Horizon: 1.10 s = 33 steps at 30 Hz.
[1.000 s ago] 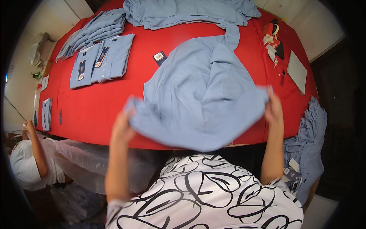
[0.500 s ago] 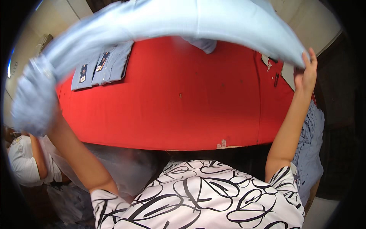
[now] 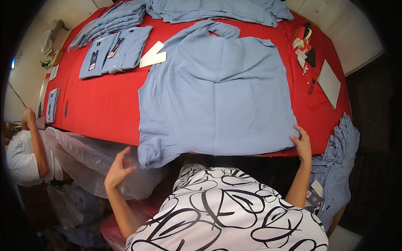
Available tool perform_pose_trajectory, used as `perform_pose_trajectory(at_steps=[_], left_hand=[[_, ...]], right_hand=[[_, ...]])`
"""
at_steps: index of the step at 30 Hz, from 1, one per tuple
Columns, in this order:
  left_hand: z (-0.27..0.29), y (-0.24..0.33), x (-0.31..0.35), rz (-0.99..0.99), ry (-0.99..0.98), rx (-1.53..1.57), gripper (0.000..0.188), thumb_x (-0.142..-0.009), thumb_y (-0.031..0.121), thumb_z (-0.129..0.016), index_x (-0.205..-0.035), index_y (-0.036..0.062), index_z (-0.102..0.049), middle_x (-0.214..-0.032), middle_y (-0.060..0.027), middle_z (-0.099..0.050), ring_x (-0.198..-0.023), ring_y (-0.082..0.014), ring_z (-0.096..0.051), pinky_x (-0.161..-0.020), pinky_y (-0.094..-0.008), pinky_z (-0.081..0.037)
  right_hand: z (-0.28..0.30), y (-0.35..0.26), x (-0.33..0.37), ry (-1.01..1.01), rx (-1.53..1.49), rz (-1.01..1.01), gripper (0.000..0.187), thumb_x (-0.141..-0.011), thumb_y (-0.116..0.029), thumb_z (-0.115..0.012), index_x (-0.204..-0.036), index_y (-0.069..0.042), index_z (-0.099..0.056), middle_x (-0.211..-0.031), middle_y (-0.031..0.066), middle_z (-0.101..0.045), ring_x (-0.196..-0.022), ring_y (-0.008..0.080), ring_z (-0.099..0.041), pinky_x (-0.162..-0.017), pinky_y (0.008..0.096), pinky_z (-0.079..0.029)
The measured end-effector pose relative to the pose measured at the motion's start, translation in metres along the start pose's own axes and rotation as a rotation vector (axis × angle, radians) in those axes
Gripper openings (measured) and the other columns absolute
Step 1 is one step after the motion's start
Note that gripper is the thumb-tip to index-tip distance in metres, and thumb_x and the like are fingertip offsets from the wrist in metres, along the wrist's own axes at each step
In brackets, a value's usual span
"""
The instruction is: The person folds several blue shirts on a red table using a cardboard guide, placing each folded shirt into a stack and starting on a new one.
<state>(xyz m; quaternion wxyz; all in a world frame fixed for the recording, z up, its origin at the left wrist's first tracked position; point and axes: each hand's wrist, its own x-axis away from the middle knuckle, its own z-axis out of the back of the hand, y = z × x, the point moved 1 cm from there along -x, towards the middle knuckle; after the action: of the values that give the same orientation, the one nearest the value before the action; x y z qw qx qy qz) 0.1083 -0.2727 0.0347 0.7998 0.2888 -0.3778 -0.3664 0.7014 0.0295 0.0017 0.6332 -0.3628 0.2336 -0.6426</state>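
A light blue shirt lies spread on the red table, its collar toward the far side and its lower edge along the near table edge. A bunched part, perhaps a cuff, hangs at its near left corner. Just left of that bunch, my left hand is in the air with fingers apart and nothing in them. My right hand rests at the shirt's near right corner, its fingertips touching the cloth and its fingers spread.
Two folded blue shirts with dark tags and white cards lie left of the spread shirt. Stacked shirts fill the far side. A silver flat panel lies at right. Loose blue garments hang beside me. Another person works at far left.
The shirt, held up and swung in both hands before, now lies flat on the table. Both hands have come down toward me; the left has let go of the cloth.
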Motion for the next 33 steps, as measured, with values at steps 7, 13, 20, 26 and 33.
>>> perform_pose_trajectory(at_steps=[7, 13, 20, 26, 33], left_hand=[[-0.099, 0.063, -0.139, -0.621, 0.458, -0.378, 0.048, -0.092, 0.019, -0.063, -0.136, 0.0043, -0.052, -0.14, -0.0168, -0.051, -0.135, -0.0333, -0.042, -0.111, -0.0428, -0.034], [-0.102, 0.044, -0.157, -0.433, 0.662, -0.622, 0.045, -0.09, 0.024, -0.065, -0.131, 0.0052, -0.057, -0.142, -0.0137, -0.05, -0.138, -0.0362, -0.036, -0.111, -0.0514, -0.029], [-0.101, 0.159, -0.242, -0.669, 0.374, -0.151, 0.019, -0.091, 0.005, -0.056, -0.107, 0.0019, -0.066, -0.114, -0.0158, -0.064, -0.111, -0.0345, -0.058, -0.095, -0.0415, -0.045], [-0.121, 0.221, -0.429, -0.958, 0.349, -0.248, 0.029, -0.095, 0.011, -0.051, -0.122, 0.0073, -0.062, -0.132, -0.0131, -0.058, -0.125, -0.0331, -0.05, -0.109, -0.0417, -0.037], [-0.064, 0.211, -0.512, -0.548, 0.786, -0.615, 0.051, -0.091, 0.043, -0.06, -0.136, 0.0178, -0.055, -0.142, -0.0124, -0.049, -0.133, -0.0305, -0.041, -0.11, -0.0548, -0.027]], right_hand=[[-0.108, -0.05, -0.034, 0.321, 0.514, 0.528, 0.047, -0.091, -0.022, -0.064, -0.133, -0.005, -0.054, -0.144, 0.0193, -0.044, -0.135, 0.0354, -0.039, -0.112, 0.0487, -0.03], [-0.104, -0.012, -0.021, 0.422, 0.702, 0.252, 0.05, -0.094, -0.029, -0.059, -0.135, -0.002, -0.051, -0.145, 0.0205, -0.043, -0.139, 0.0346, -0.036, -0.115, 0.0523, -0.022], [-0.108, -0.101, -0.131, 0.446, 0.476, 0.447, 0.031, -0.091, -0.01, -0.056, -0.119, 0.0, -0.063, -0.134, 0.0177, -0.053, -0.128, 0.0347, -0.045, -0.111, 0.0514, -0.029], [-0.16, -0.156, -0.325, 0.342, 0.488, 0.705, 0.035, -0.093, -0.016, -0.057, -0.125, -0.006, -0.06, -0.136, 0.013, -0.053, -0.128, 0.0311, -0.045, -0.109, 0.0513, -0.032], [-0.125, -0.136, -0.391, 0.441, 0.693, 0.293, 0.055, -0.098, -0.044, -0.047, -0.144, -0.014, -0.045, -0.152, 0.0077, -0.039, -0.143, 0.027, -0.029, -0.117, 0.0514, -0.017]])
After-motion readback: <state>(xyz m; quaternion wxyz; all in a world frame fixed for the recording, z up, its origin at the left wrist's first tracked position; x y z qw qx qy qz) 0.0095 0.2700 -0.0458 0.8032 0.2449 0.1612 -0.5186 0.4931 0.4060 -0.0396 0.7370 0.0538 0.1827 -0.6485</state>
